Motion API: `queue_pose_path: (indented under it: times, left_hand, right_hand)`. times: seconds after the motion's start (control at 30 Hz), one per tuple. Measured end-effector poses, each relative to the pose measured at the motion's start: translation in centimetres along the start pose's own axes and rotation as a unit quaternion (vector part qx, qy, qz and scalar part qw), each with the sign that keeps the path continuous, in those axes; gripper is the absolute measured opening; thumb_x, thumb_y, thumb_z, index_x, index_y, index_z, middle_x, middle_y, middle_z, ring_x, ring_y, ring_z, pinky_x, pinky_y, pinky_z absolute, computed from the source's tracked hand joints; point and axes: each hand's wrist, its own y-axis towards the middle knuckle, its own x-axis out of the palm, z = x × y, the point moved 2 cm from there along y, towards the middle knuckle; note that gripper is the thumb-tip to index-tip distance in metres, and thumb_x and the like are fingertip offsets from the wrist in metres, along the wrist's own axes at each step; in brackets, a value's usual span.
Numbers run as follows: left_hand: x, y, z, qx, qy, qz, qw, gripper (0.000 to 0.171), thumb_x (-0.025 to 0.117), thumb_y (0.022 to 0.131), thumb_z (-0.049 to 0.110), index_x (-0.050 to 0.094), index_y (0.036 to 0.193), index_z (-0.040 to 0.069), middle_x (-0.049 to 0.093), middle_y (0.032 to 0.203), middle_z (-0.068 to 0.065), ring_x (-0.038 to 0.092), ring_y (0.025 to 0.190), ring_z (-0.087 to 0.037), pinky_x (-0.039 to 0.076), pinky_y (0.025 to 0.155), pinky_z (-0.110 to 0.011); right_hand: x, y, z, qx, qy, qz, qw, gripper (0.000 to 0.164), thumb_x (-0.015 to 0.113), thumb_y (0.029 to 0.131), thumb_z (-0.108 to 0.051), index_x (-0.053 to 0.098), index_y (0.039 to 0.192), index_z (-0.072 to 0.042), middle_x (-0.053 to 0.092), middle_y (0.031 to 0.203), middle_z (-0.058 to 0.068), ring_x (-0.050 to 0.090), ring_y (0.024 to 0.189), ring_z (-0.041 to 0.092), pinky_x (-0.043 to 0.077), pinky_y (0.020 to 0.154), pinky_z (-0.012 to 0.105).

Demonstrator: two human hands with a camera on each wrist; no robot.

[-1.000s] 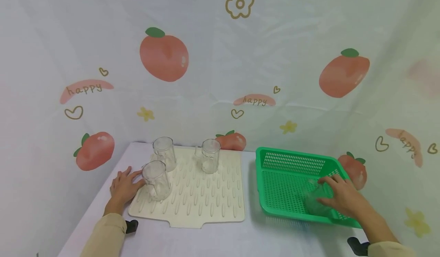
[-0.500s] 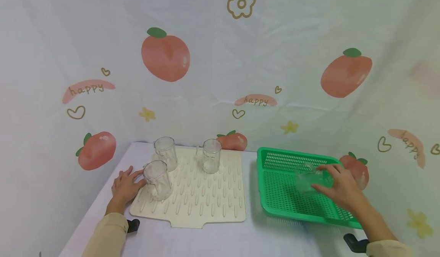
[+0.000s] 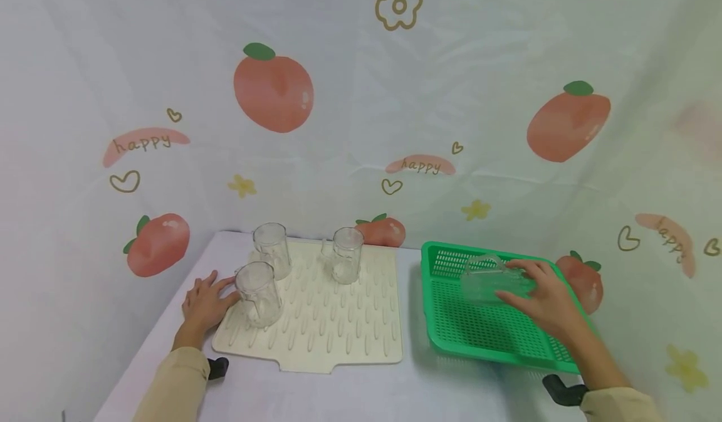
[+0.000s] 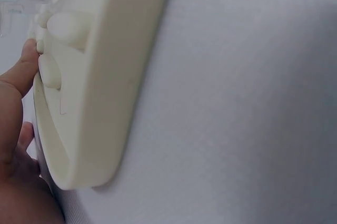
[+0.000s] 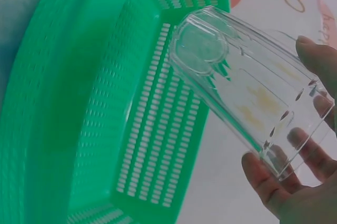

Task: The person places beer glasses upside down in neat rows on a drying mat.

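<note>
My right hand (image 3: 544, 300) grips a clear glass mug (image 3: 486, 286) by its rim end, thumb and fingers on opposite sides. In the right wrist view the mug (image 5: 237, 81) lies nearly sideways, base pointing away from the palm, above the green basket (image 3: 431, 321). At the left, my left hand (image 3: 205, 306) rests by the edge of a cream ridged draining tray (image 3: 338, 328); the left wrist view shows the thumb touching that edge. Close to its fingers a glass mug (image 3: 261, 296) stands upright on the tray. Two more mugs stand behind, at back left (image 3: 272, 249) and back centre (image 3: 346, 256).
A white cloth (image 3: 383, 152) printed with fruit and hearts hangs behind the table. The tray and basket stand side by side with a strip of white tabletop (image 3: 412, 321) between them. Black wrist mounts (image 3: 564, 390) sit at the cuffs.
My right hand has lifted the mug from the basket floor, moving it up and leftward, and the mug has turned more sideways. The left hand and standing mugs have stayed put.
</note>
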Motion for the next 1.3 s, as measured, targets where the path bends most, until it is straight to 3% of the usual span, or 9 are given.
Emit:
queue_pose_path:
  times: [0.3, 0.4, 0.5, 0.63, 0.73, 1.0, 1.3]
  left_hand:
    - [-0.2, -0.1, 0.0, -0.005, -0.005, -0.002, 1.0000, 0.060, 0.057, 0.101, 0.039, 0.045, 0.151, 0.007, 0.008, 0.167, -0.030, -0.007, 0.151, -0.061, 0.003, 0.116, -0.080]
    - [-0.5, -0.2, 0.2, -0.007, -0.006, -0.003, 1.0000, 0.059, 0.056, 0.102, 0.038, 0.045, 0.151, 0.007, 0.007, 0.167, -0.030, -0.008, 0.151, -0.061, 0.002, 0.116, -0.079]
    - [-0.8, -0.2, 0.4, -0.009, -0.010, -0.003, 0.9999, 0.059, 0.056, 0.102, 0.037, 0.045, 0.151, 0.006, 0.007, 0.167, -0.029, -0.009, 0.151, -0.060, 0.001, 0.117, -0.078]
    - [-0.8, -0.2, 0.6, -0.009, -0.015, -0.003, 0.9998, 0.058, 0.056, 0.102, 0.037, 0.045, 0.150, 0.006, 0.007, 0.167, -0.029, -0.009, 0.151, -0.060, 0.000, 0.117, -0.078]
    - [-0.6, -0.3, 0.5, -0.008, -0.016, 0.000, 0.9998, 0.059, 0.057, 0.102, 0.039, 0.046, 0.150, 0.007, 0.008, 0.167, -0.029, -0.008, 0.151, -0.060, 0.000, 0.117, -0.079]
    - [-0.2, -0.2, 0.4, -0.017, -0.016, -0.003, 0.9997, 0.060, 0.058, 0.101, 0.039, 0.046, 0.150, 0.007, 0.008, 0.168, -0.029, -0.009, 0.152, -0.059, -0.001, 0.118, -0.078]
    - [-0.2, -0.1, 0.1, -0.008, -0.017, 0.000, 0.9998, 0.061, 0.058, 0.101, 0.040, 0.046, 0.150, 0.006, 0.008, 0.167, -0.030, -0.008, 0.151, -0.060, 0.001, 0.116, -0.078]
  right_hand:
    - [1.4, 0.6, -1.5, 0.012, 0.036, 0.024, 0.999, 0.055, 0.086, 0.083, -0.023, 0.062, 0.131, -0.009, 0.056, 0.125, 0.015, 0.057, 0.109, 0.032, 0.053, 0.072, 0.012]
    - [1.8, 0.8, -1.8, 0.012, 0.053, 0.043, 0.998, 0.055, 0.085, 0.083, -0.019, 0.061, 0.131, -0.009, 0.057, 0.127, 0.014, 0.056, 0.111, 0.028, 0.051, 0.074, 0.009]
    - [2.2, 1.0, -2.0, 0.013, 0.077, 0.061, 0.995, 0.055, 0.084, 0.084, -0.016, 0.061, 0.133, -0.009, 0.056, 0.129, 0.013, 0.054, 0.112, 0.009, 0.049, 0.077, 0.006]
    - [2.7, 1.1, -2.3, 0.021, 0.109, 0.069, 0.991, 0.056, 0.083, 0.085, -0.013, 0.060, 0.136, -0.010, 0.054, 0.132, 0.011, 0.048, 0.113, -0.006, 0.047, 0.079, 0.005]
    - [3.2, 1.1, -2.8, 0.023, 0.133, 0.080, 0.988, 0.057, 0.083, 0.085, -0.010, 0.060, 0.136, -0.011, 0.053, 0.133, 0.008, 0.049, 0.114, -0.004, 0.047, 0.079, 0.005]
    - [4.4, 1.5, -4.0, 0.002, 0.206, 0.119, 0.971, 0.061, 0.083, 0.079, 0.004, 0.061, 0.135, -0.006, 0.049, 0.130, -0.018, 0.053, 0.116, -0.005, 0.049, 0.081, 0.005]
    - [5.7, 1.5, -5.9, -0.015, 0.261, 0.109, 0.959, 0.061, 0.083, 0.076, 0.010, 0.060, 0.132, -0.001, 0.055, 0.132, -0.001, 0.055, 0.114, -0.002, 0.053, 0.082, 0.010]
